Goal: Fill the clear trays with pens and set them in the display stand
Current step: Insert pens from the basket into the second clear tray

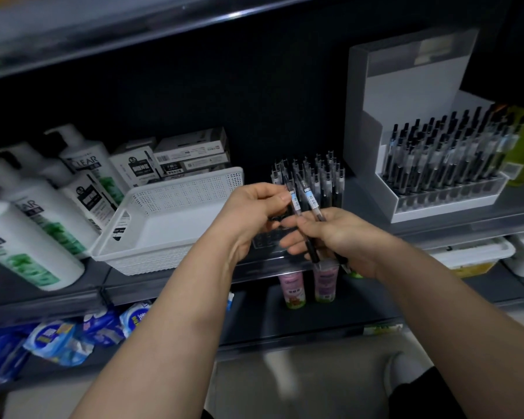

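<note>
My right hand (333,237) grips a few black pens (310,204) by their lower ends, tips slanting up and left. My left hand (254,210) pinches the labelled barrel of one of these pens (294,199). Both hands hover over a clear tray (270,241) on the shelf edge; its back rows hold several upright pens (315,173), its front rows look unfilled. At the right stands the white display stand (406,122) with a clear tray full of pens (445,152) in its lower step.
A white perforated basket (176,219) sits left of the tray, pen boxes (191,152) behind it. White shampoo bottles (43,207) fill the far left. Small pink tubes (309,285) and blue packs (73,334) lie on the shelf below.
</note>
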